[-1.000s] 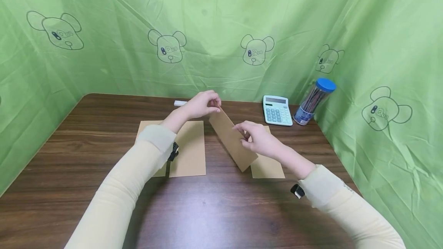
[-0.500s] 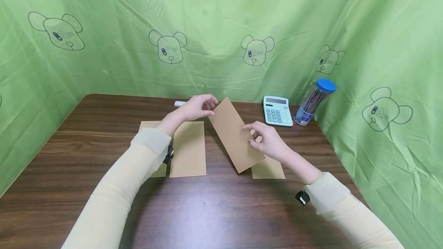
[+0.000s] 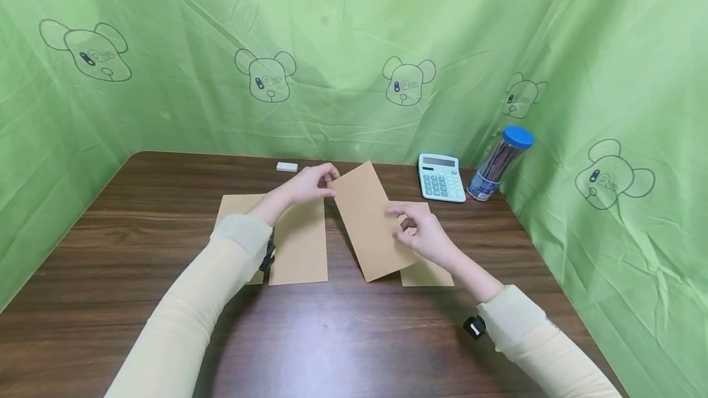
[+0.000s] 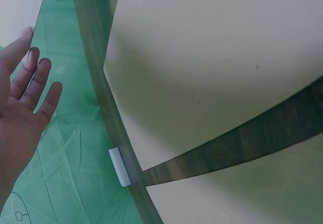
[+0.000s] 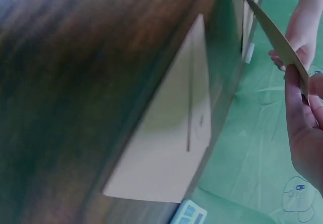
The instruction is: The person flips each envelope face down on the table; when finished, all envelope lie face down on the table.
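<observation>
My left hand [image 3: 310, 184] pinches the upper left corner of a kraft-brown envelope [image 3: 365, 220] between thumb and fingers. In the left wrist view, the other fingers of that hand spread loosely. My right hand [image 3: 426, 232] holds the same envelope by its right edge, thumb and fingers on opposite faces in the right wrist view. It is tilted over the table, broad face toward the head camera. Partly behind it lies another brown envelope [image 5: 171, 133], with a lengthwise seam showing. Two more envelopes, one in the middle [image 3: 300, 241] and one farther left [image 3: 238, 204], lie side by side beneath my left forearm.
At the back edge of the wooden table [image 3: 332, 349] lies a small white block [image 3: 286, 166]. A light blue calculator [image 3: 441, 178] and a clear blue-lidded tube [image 3: 500, 164] of thin dark sticks stand at the back right. Green cloth [image 3: 332, 48] encloses the back and sides.
The held envelope has turned from a steep slant so that its face shows more broadly. My left hand has shifted left and a little lower; the right hand stays at the right edge.
</observation>
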A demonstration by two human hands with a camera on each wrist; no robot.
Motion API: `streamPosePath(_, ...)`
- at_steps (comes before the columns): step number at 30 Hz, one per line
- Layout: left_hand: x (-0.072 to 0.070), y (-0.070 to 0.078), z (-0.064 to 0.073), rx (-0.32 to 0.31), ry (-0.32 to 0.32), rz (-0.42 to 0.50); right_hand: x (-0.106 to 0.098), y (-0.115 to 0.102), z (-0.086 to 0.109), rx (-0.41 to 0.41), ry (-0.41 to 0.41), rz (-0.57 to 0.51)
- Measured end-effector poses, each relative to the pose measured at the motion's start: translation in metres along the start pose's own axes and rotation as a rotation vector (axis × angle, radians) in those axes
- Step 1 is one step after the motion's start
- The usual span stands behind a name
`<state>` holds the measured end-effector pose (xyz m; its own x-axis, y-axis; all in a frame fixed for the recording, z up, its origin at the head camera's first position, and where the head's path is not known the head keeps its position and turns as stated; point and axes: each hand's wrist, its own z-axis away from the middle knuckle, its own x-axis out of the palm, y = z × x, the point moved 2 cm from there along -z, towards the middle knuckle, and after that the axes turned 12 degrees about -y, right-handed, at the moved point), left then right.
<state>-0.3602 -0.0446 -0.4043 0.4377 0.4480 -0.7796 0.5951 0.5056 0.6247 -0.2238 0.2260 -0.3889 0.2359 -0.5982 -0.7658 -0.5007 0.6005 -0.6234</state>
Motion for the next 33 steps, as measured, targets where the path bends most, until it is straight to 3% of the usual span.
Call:
streamPosePath(6, 0.005, 0.0, 0.0, 0.01, 0.022, 0.021, 0.011, 0.011, 0.0, 0.063, -0.063, -0.101)
streamPosePath(16, 0.016, -0.004, -0.002, -0.011, 0.021, -0.058, 0.028, 0.027, -0.003, 0.129, -0.245, -0.228)
streamPosePath(19, 0.02, -0.005, -0.001, -0.028, -0.008, -0.074, 0.032, 0.029, -0.002, 0.143, -0.287, -0.187)
streamPosePath(25, 0.027, -0.005, -0.001, -0.086, -0.072, -0.098, 0.037, 0.029, -0.005, 0.118, -0.314, 0.002)
streamPosePath(33, 0.038, -0.006, -0.005, -0.163, -0.126, -0.16, 0.04, 0.03, -0.01, 0.132, -0.353, 0.074)
